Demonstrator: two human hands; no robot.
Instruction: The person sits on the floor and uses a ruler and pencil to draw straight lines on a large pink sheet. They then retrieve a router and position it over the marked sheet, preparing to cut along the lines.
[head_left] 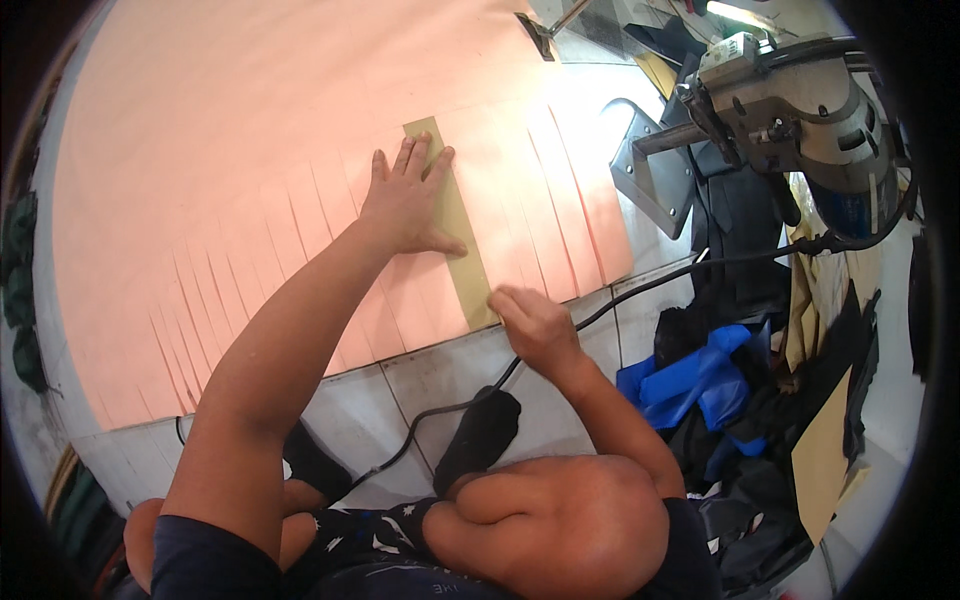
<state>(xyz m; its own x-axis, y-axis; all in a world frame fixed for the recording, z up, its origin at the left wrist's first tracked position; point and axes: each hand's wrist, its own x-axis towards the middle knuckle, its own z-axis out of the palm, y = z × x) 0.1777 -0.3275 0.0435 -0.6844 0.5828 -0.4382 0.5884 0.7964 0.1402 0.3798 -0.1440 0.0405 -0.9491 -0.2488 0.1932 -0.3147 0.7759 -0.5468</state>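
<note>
A large pink sheet (pixel 220 110) lies on the tiled floor, with a row of long, thin slits running inward from its near edge. On it rests a flat olive-coloured strip (pixel 456 215), its long side pointing away from me. My left hand (pixel 405 205) is open, fingers spread, pressing on the strip and the sheet beside it. At the strip's near end, my right hand (pixel 537 325) is closed with fingers pinched together by its right edge. Whatever those fingers may hold is hidden.
An electric cutting machine (pixel 800 110) with a metal base plate stands at the right. Its black cable (pixel 650 283) crosses the floor between my feet and the sheet. Blue scraps (pixel 700 385) and black scraps are piled at right. A metal clamp (pixel 536 38) sits on the sheet's far edge.
</note>
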